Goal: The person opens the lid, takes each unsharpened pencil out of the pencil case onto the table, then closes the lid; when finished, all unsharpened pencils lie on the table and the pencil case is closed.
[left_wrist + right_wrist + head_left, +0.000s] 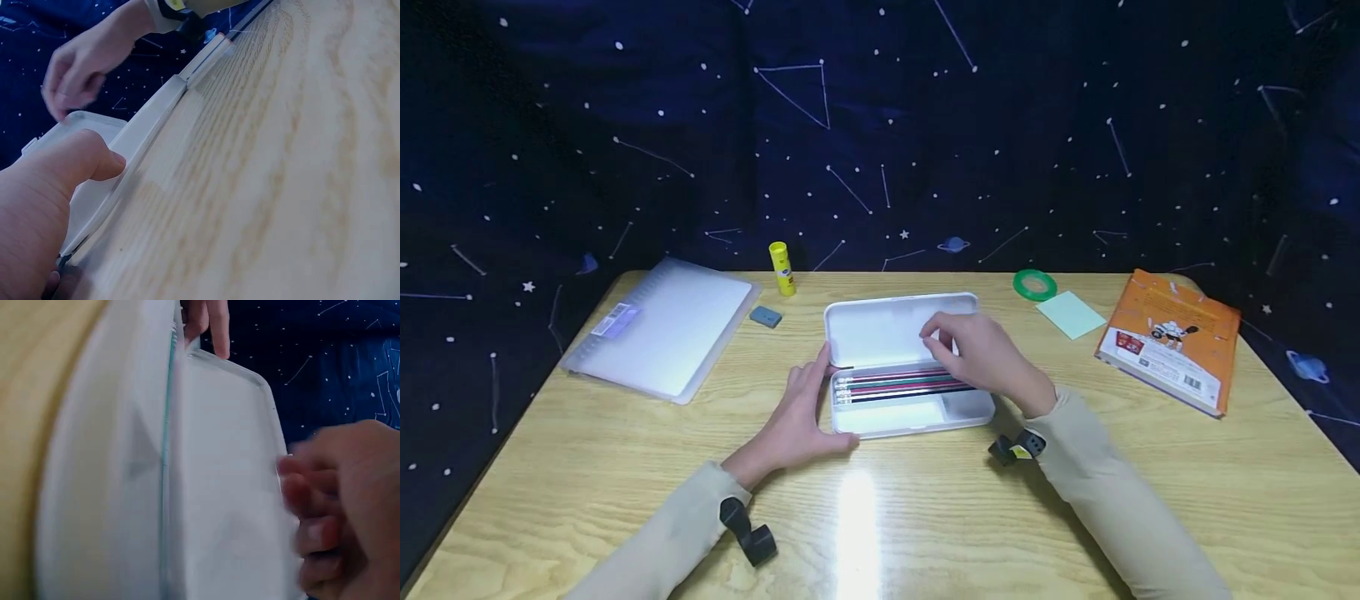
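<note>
A white pencil case lies on the table with its lid raised at the back. Several dark and red pencils lie side by side in it. My left hand holds the case's left end, thumb at the front rim and fingers reaching to the hinge side. In the left wrist view that thumb lies over the front edge. My right hand is over the right part of the case, fingers bent and nothing visible in them. Its blurred fingers overlap the lid's edge in the right wrist view.
At the left are a clear plastic folder, a blue-grey eraser and an upright yellow glue stick. Green tape, pale green sticky notes and an orange book lie at the right. A starry cloth hangs behind.
</note>
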Demonstrator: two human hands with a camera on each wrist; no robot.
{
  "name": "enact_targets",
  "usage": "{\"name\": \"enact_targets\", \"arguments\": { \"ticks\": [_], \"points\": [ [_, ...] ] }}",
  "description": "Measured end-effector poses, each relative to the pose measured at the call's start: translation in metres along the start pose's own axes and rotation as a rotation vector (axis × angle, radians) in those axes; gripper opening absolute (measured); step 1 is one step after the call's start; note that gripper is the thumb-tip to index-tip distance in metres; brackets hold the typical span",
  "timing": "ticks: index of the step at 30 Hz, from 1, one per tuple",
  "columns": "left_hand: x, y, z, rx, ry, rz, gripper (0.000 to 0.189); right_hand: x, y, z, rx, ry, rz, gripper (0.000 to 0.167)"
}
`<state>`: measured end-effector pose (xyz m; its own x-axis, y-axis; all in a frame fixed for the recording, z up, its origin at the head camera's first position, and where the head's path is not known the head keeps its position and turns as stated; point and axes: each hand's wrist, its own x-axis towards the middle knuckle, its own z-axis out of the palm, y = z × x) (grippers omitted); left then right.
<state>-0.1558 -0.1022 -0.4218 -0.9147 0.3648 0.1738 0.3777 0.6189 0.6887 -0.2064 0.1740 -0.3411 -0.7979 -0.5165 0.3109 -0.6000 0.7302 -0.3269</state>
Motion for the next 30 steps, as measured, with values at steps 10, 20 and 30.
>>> {"name": "enact_targets", "arguments": {
  "ticks": [10, 20, 30],
  "points": [
    [-0.003, -0.002, -0.001, -0.006, -0.001, -0.008, 0.130, -0.004, 0.006, 0.024, 0.062, -0.296, -0.041, 0.015],
    [-0.001, -0.001, -0.001, -0.008, -0.009, 0.003, 0.130, -0.005, 0.002, 0.031, 0.032, -0.327, 0.043, 0.020],
    [0.001, -0.002, -0.002, -0.017, -0.022, 0.015, 0.129, -0.007, 0.000, 0.032, 0.057, -0.254, 0.044, 0.011]
  ]
}}
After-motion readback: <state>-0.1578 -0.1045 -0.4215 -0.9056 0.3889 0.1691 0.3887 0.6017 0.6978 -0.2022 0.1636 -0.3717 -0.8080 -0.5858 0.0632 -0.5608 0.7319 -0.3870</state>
